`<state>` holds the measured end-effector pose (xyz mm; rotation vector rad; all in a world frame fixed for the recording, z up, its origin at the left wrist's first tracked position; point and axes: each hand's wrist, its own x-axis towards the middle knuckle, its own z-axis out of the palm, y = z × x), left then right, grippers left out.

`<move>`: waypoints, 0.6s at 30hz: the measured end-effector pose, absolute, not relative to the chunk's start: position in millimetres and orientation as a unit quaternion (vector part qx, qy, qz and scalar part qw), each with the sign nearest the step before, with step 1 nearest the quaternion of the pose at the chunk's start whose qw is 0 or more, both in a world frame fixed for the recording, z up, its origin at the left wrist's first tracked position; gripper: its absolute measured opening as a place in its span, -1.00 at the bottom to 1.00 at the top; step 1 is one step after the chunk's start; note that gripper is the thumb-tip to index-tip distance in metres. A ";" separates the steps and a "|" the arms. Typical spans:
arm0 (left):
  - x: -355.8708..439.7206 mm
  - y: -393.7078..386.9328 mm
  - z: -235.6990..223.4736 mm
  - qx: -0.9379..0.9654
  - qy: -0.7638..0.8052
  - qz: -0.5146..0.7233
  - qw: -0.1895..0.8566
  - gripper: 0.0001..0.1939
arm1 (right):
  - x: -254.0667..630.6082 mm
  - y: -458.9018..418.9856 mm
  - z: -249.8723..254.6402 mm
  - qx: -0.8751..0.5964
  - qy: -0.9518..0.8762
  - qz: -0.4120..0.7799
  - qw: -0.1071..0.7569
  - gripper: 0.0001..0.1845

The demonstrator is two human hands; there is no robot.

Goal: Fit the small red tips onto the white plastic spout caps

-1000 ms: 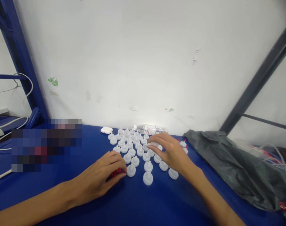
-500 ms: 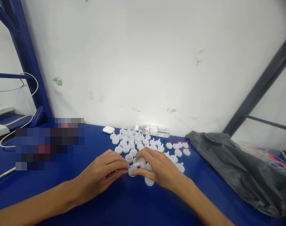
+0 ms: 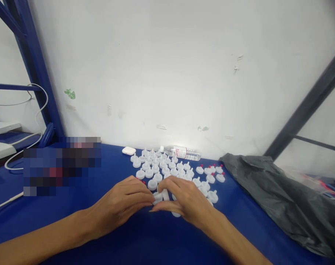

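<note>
White plastic caps with spouts (image 3: 152, 184) lie in a loose cluster on the blue table in front of my hands. My right hand (image 3: 185, 197) holds one white spout cap (image 3: 165, 195) between thumb and fingers, its spout side turned toward my left hand. With fingertips pinched together, my left hand (image 3: 123, 200) meets the spout end of that cap; whatever sits in the pinch is hidden by the fingers. Small red tips (image 3: 141, 180) show just behind the left knuckles. Farther right stand several white caps with red tips (image 3: 211, 178).
A clear plastic bottle (image 3: 181, 152) lies on its side against the wall, near a white rounded case (image 3: 129, 151). Dark grey plastic sheeting (image 3: 272, 202) covers the table's right side. A blue metal post (image 3: 40, 73) and white cables are at the left.
The held cap has drawn closer to my left fingers, and its spout is now mostly hidden. Red tips formerly seen under my left hand now show behind it. The view has shifted slightly.
</note>
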<state>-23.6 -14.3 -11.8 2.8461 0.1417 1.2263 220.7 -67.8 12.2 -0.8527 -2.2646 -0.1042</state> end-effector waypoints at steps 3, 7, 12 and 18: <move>-22.2 -15.0 -8.6 0.913 0.040 0.407 0.018 -0.84 | 219.3 -68.8 11.7 -0.323 -0.870 -0.029 0.370 -0.54; -20.3 -16.8 -4.1 0.907 0.034 0.420 0.018 -0.85 | 218.3 -68.6 9.5 -0.325 -0.859 0.023 0.396 -0.56; -20.9 -16.8 -3.7 0.897 0.032 0.441 0.010 -0.83 | 217.2 -68.9 8.4 -0.356 -0.842 0.096 0.393 -0.55; -23.1 -13.7 -5.1 0.887 0.056 0.456 0.044 -0.83 | 217.8 -72.1 13.6 -0.382 -0.852 0.132 0.334 -0.71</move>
